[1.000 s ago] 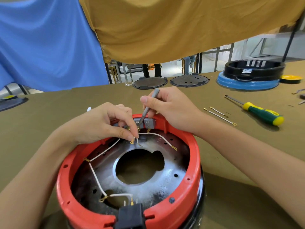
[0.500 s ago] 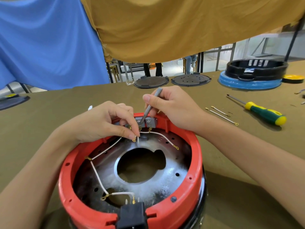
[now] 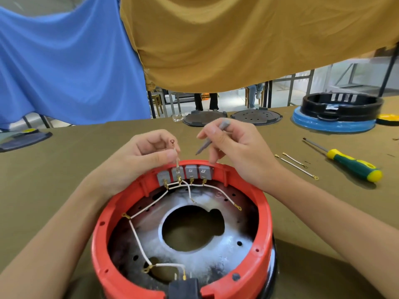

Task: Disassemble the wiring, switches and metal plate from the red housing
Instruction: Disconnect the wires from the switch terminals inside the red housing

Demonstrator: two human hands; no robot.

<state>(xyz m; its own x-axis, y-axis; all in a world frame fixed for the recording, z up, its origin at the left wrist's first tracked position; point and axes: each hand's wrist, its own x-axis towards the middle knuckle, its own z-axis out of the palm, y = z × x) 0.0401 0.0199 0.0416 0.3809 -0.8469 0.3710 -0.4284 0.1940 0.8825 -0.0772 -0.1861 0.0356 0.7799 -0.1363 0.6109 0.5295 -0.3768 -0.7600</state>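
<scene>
**Short lead lifted above the switch row**

Our left hand (image 3: 149,156) pinches a short white wire (image 3: 176,157) upright, its ring terminal topmost and its lower end at the second grey switch from the left in the switches (image 3: 185,172), just below the fingertips. Our right hand (image 3: 233,147) is curled round a grey tool (image 3: 207,143), tip slanting down-left toward that wire, nearly touching. The red housing (image 3: 265,212) sits beneath both hands, metal plate (image 3: 216,253) inside. We judge the left hand nearer; pull goes straight up.
</scene>
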